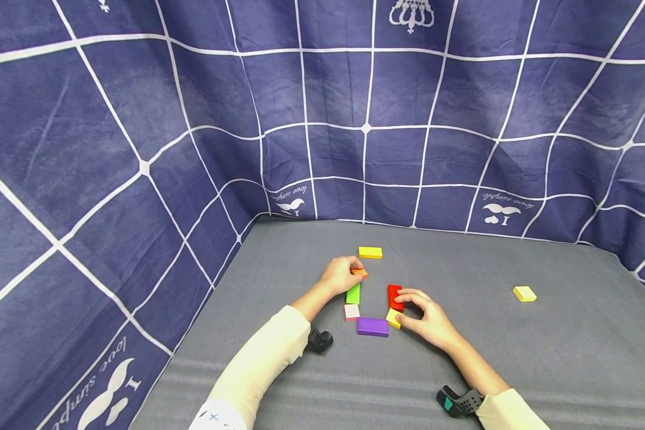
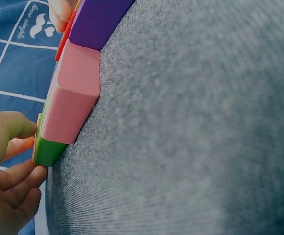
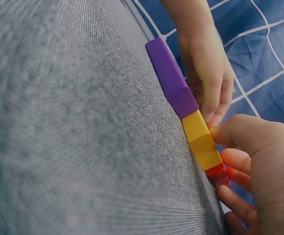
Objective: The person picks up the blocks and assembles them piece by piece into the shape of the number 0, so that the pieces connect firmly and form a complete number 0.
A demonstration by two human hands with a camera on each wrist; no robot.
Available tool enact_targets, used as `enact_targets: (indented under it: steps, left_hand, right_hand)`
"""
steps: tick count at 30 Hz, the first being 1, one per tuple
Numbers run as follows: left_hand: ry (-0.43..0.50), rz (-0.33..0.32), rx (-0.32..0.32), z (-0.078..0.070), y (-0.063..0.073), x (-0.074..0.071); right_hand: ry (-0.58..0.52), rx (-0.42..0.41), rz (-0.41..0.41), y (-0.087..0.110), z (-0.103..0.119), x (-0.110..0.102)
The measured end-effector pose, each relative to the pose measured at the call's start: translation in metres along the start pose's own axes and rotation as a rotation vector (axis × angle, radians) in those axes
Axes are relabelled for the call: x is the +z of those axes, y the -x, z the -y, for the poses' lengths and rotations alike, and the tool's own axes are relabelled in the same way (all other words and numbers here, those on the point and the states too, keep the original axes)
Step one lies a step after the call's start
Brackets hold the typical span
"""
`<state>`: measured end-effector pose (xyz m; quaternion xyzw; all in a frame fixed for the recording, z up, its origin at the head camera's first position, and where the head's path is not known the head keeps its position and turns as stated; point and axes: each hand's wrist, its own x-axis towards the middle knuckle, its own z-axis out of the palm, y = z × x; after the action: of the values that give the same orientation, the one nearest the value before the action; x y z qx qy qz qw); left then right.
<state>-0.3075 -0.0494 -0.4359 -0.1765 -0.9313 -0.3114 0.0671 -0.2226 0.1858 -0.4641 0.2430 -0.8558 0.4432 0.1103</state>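
At the upper left of a ring of blocks in the head view, my left hand (image 1: 341,276) pinches an orange block (image 1: 361,272) between thumb and fingers. Just below it lies a green block (image 1: 353,294), then a pink block (image 1: 352,312). A purple block (image 1: 373,326) forms the near side. My right hand (image 1: 429,318) is spread at the right side: its thumb touches a yellow block (image 3: 203,145) and its fingers rest at a red block (image 1: 393,294). In the left wrist view, the left hand (image 2: 9,171) mostly hides the orange block.
A long yellow block (image 1: 370,253) lies beyond the left hand. Far to the right is a pale yellow block (image 1: 524,294). The grey cloth surface (image 1: 462,263) ends at a blue curtain (image 1: 398,155) with white lines, at the back and left.
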Motion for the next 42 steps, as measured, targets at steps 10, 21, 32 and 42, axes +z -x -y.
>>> enact_targets:
  steps: [10, 21, 32, 42]
  left_hand:
    - [-0.011, -0.022, 0.031, 0.001, 0.003, 0.000]
    - [0.010, -0.022, 0.018, 0.004, 0.007, 0.002]
    - [0.130, -0.063, 0.113, 0.016, 0.021, 0.005]
    - [0.134, -0.048, 0.142, 0.027, 0.044, 0.008]
  right_hand:
    - [-0.004, -0.028, -0.008, 0.000, 0.029, -0.007]
    - [-0.020, -0.025, 0.000, 0.000, -0.009, 0.000]
    - [-0.018, -0.025, 0.002, 0.000, 0.029, -0.007]
    - [-0.027, -0.029, 0.005, 0.001, 0.036, -0.009]
